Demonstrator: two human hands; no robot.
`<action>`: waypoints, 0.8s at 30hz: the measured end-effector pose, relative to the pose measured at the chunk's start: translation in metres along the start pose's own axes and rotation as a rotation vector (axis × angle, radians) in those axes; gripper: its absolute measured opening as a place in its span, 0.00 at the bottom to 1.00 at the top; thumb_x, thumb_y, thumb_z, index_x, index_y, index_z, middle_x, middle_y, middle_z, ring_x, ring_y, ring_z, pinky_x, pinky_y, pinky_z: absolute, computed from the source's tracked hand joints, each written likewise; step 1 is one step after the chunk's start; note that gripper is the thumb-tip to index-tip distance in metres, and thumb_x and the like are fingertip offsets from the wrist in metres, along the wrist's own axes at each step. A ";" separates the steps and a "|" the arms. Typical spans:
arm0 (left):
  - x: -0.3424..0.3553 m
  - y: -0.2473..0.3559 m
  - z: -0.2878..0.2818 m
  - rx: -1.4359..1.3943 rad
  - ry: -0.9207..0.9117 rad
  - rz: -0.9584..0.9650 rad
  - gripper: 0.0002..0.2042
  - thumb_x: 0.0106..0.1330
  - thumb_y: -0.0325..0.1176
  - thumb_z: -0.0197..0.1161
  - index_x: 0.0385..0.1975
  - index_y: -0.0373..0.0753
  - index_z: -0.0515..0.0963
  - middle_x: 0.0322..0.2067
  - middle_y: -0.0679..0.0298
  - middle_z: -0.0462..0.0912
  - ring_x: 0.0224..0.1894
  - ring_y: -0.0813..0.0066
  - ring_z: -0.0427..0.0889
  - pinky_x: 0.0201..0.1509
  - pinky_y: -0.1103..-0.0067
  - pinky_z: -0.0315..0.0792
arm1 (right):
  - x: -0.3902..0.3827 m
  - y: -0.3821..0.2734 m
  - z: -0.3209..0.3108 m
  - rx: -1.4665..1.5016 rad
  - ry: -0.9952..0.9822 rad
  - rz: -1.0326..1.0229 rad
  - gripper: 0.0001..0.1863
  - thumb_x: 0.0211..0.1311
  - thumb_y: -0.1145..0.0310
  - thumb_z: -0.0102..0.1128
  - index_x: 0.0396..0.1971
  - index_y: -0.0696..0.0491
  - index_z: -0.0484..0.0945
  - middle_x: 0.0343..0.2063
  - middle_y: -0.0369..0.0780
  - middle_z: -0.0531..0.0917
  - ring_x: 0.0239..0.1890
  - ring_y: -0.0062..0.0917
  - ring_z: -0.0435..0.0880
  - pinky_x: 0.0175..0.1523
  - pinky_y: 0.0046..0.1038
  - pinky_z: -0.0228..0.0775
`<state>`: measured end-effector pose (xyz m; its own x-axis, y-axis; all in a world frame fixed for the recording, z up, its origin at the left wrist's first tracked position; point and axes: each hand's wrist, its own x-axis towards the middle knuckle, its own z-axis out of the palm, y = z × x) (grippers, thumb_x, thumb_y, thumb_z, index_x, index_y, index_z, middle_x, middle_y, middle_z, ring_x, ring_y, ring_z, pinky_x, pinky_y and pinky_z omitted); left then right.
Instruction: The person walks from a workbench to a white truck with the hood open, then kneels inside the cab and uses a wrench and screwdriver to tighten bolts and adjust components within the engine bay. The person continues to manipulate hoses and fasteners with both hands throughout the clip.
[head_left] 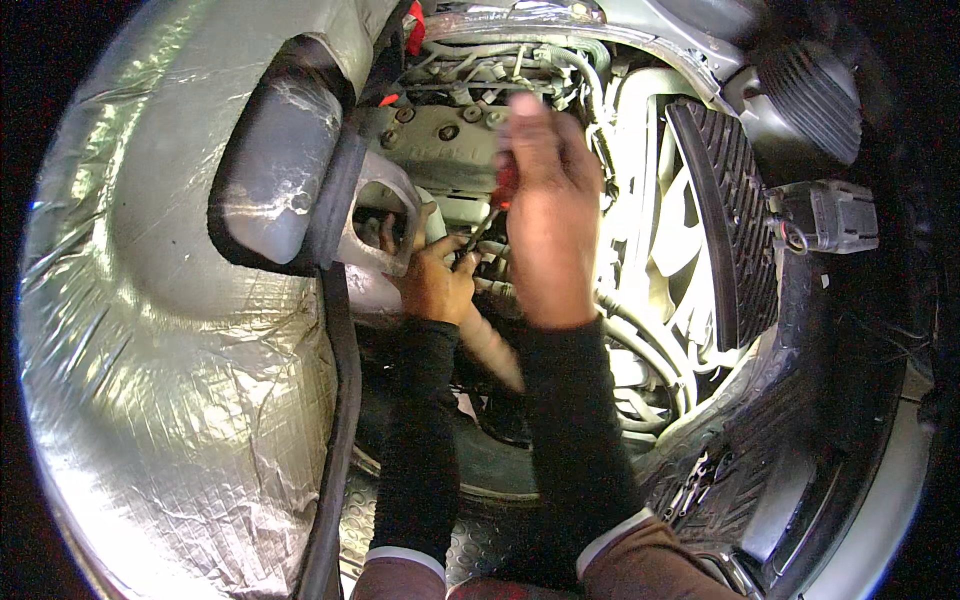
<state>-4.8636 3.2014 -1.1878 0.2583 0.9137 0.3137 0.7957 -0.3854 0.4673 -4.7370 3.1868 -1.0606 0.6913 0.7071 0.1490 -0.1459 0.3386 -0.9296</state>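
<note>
My right hand (555, 230), blurred by motion, is closed over the engine around the red handle (506, 185) of what looks like a screwdriver. Its thin dark shaft (484, 232) slants down and left to the fingers of my left hand (440, 283). Those fingers are bent together low beside the engine; what they pinch is hidden. Just beyond them stands a pale cylindrical part (432, 218). A metal bracket (398, 255) with a large opening is left of my left hand, and finger-like shapes show dimly inside it. Behind my hands lies the grey engine cover (440, 150).
A silver foil-covered panel (190, 330) fills the left. Below my left hand slants a pale, skin-coloured length (492, 350), unclear whether arm or pipe. Hoses (655, 350) curve at the right, near a black ribbed pedal-like panel (725, 225). Several wrenches (692, 485) lie at lower right.
</note>
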 end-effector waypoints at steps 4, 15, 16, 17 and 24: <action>0.003 0.010 0.004 -0.175 0.022 -0.116 0.11 0.40 0.34 0.74 0.26 0.44 0.86 0.61 0.72 0.72 0.67 0.54 0.61 0.71 0.56 0.49 | 0.010 0.019 -0.005 0.097 -0.085 0.014 0.20 0.64 0.55 0.56 0.19 0.54 0.70 0.13 0.36 0.67 0.14 0.22 0.63 0.23 0.25 0.56; 0.005 0.020 -0.011 -0.114 -0.094 -0.167 0.07 0.43 0.29 0.75 0.24 0.41 0.86 0.63 0.67 0.69 0.64 0.58 0.68 0.67 0.71 0.63 | -0.026 -0.019 -0.004 -0.031 0.184 0.024 0.15 0.67 0.59 0.53 0.26 0.55 0.76 0.17 0.33 0.71 0.19 0.17 0.67 0.26 0.22 0.57; 0.004 0.009 0.002 -0.107 -0.074 -0.116 0.08 0.43 0.28 0.75 0.24 0.40 0.85 0.63 0.66 0.69 0.64 0.58 0.69 0.65 0.71 0.65 | -0.019 0.006 -0.014 -0.115 0.153 -0.137 0.15 0.66 0.60 0.54 0.24 0.55 0.74 0.15 0.33 0.69 0.17 0.18 0.66 0.25 0.22 0.57; 0.001 0.007 -0.001 -0.086 -0.066 -0.095 0.08 0.43 0.28 0.75 0.24 0.40 0.85 0.62 0.66 0.70 0.63 0.59 0.70 0.64 0.71 0.66 | 0.000 0.011 -0.023 0.101 -0.160 -0.059 0.16 0.64 0.60 0.53 0.20 0.55 0.71 0.13 0.34 0.67 0.16 0.20 0.64 0.25 0.24 0.56; 0.003 0.001 0.000 0.034 -0.018 -0.009 0.08 0.40 0.29 0.75 0.22 0.42 0.85 0.62 0.66 0.70 0.61 0.56 0.71 0.61 0.66 0.67 | 0.014 0.006 -0.033 0.385 -0.241 0.334 0.16 0.61 0.58 0.58 0.23 0.55 0.77 0.19 0.36 0.76 0.18 0.19 0.71 0.26 0.23 0.59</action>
<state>-4.8624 3.2039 -1.1867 0.2608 0.9194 0.2943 0.8160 -0.3729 0.4418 -4.7052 3.1785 -1.0755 0.3883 0.9214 -0.0170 -0.6081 0.2423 -0.7559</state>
